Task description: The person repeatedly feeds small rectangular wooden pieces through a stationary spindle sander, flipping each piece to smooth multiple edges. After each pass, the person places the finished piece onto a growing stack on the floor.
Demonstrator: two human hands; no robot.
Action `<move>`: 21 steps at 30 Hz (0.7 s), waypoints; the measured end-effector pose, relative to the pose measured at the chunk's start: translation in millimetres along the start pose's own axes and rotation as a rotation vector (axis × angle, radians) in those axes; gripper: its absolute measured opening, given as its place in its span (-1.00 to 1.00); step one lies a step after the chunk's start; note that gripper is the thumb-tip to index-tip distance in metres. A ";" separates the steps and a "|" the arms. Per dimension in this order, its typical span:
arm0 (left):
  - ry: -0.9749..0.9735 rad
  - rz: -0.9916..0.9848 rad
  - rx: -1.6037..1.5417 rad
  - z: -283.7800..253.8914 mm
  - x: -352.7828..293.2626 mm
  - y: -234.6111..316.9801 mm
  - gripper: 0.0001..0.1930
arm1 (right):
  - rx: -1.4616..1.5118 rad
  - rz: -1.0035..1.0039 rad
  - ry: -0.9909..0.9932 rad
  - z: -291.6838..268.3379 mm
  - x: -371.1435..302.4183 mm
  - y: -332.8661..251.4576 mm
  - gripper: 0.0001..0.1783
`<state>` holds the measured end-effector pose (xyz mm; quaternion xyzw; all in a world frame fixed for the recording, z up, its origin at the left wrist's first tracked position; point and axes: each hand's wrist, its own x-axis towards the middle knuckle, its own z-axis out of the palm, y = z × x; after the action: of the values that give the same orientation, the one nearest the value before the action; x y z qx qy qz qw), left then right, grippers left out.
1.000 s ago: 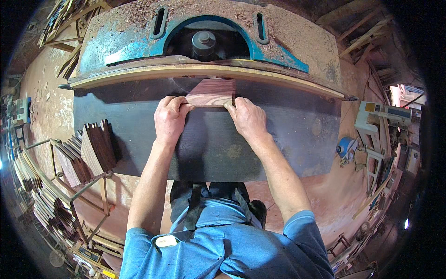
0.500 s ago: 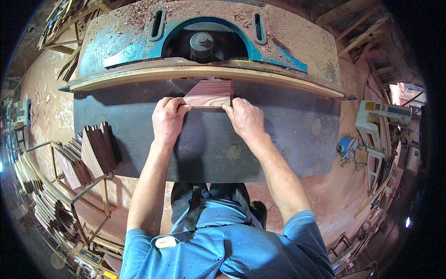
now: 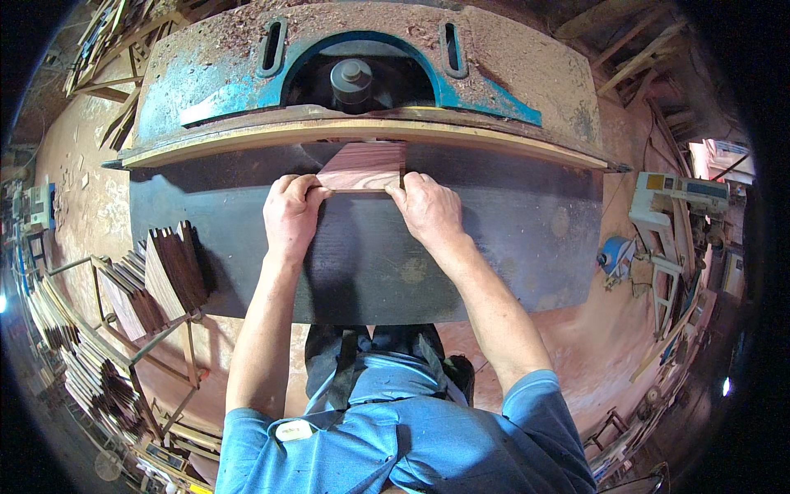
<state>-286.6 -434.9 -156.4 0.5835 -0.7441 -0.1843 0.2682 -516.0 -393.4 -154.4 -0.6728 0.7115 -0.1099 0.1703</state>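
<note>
A reddish-brown striped wood board (image 3: 360, 167), with one slanted end, lies flat on the dark machine table (image 3: 370, 280). Its far edge reaches the wooden fence (image 3: 247, 137), in front of the round opening. My left hand (image 3: 291, 216) grips the board's near left corner, thumb against the edge and fingers curled. At the near right corner, my right hand (image 3: 428, 209) holds it the same way. Behind the fence a grey spindle (image 3: 351, 80) stands inside a teal curved guard (image 3: 428, 66). Any cutter at the board's far edge is hidden.
Several dark wood boards (image 3: 175, 267) stand stacked at the table's left edge. Beside them, a rack (image 3: 160, 336) carries more boards. Wood shavings (image 3: 206, 49) cover the surface behind the fence. A blue motor-like object (image 3: 615, 255) sits right of the table.
The machine, board and both hands appear slightly further left in the picture, as the view has shifted a little. Both hands keep their grip, and the board stays nearly in place against the fence.
</note>
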 end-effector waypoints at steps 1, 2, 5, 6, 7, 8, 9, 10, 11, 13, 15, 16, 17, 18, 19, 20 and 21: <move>-0.007 -0.003 0.002 -0.6 0.0 -0.4 -0.79 | 0.009 0.010 -0.012 -0.4 0.5 -1.0 -0.56; -0.014 -0.007 0.005 -1.1 0.0 -0.8 -0.79 | 0.018 0.020 -0.024 -0.5 0.9 -1.5 -0.55; -0.009 -0.005 0.002 -0.8 0.1 -1.8 -0.78 | 0.008 0.000 0.015 2.9 0.3 -0.2 -0.55; -0.011 -0.006 0.004 -1.2 0.3 -1.4 -0.78 | 0.004 0.001 0.014 2.2 0.9 -1.0 -0.55; -0.013 -0.006 0.006 -2.2 0.6 -0.6 -0.78 | 0.007 0.015 -0.023 -0.2 1.4 -2.3 -0.55; -0.015 -0.007 0.008 -2.5 0.9 -0.2 -0.77 | 0.011 0.029 -0.061 -4.5 2.1 -4.4 -0.55; -0.008 -0.001 0.005 -2.5 0.8 -0.4 -0.77 | 0.016 0.043 -0.099 -7.1 2.3 -5.9 -0.54; 0.000 0.004 0.001 -2.4 0.6 -0.7 -0.77 | 0.024 0.042 -0.099 -7.3 2.4 -6.2 -0.55; 0.007 0.009 -0.002 -2.4 0.4 -1.1 -0.77 | 0.032 0.041 -0.100 -7.3 2.6 -6.5 -0.55; 0.012 0.023 0.006 -2.1 -0.4 -2.6 -0.77 | 0.034 0.038 -0.094 -6.4 3.0 -6.0 -0.56; 0.017 0.035 0.016 -2.2 -0.9 -4.4 -0.77 | 0.022 0.029 -0.084 -5.4 2.8 -6.1 -0.56; 0.019 0.040 0.021 -2.2 -0.8 -5.2 -0.77 | 0.019 0.026 -0.076 -4.7 2.2 -6.4 -0.56; 0.022 0.045 0.026 -2.4 -1.0 -5.6 -0.77 | 0.015 0.023 -0.068 -3.8 1.4 -6.8 -0.56; 0.023 0.037 0.021 -2.1 -0.6 -5.9 -0.77 | 0.010 0.021 -0.063 -3.3 2.2 -7.1 -0.56; 0.023 0.030 0.015 -1.9 -0.4 -6.1 -0.78 | 0.013 0.023 -0.070 -3.1 2.8 -7.6 -0.56; 0.024 0.022 0.010 -1.9 -0.1 -6.3 -0.78 | 0.016 0.026 -0.078 -2.9 3.2 -8.2 -0.56; 0.018 0.017 0.009 -2.9 -0.4 -6.0 -0.78 | 0.020 0.029 -0.081 -2.9 2.7 -9.0 -0.56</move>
<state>-280.1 -435.9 -157.7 0.5800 -0.7474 -0.1733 0.2739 -509.0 -397.0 -148.6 -0.6648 0.7124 -0.0874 0.2073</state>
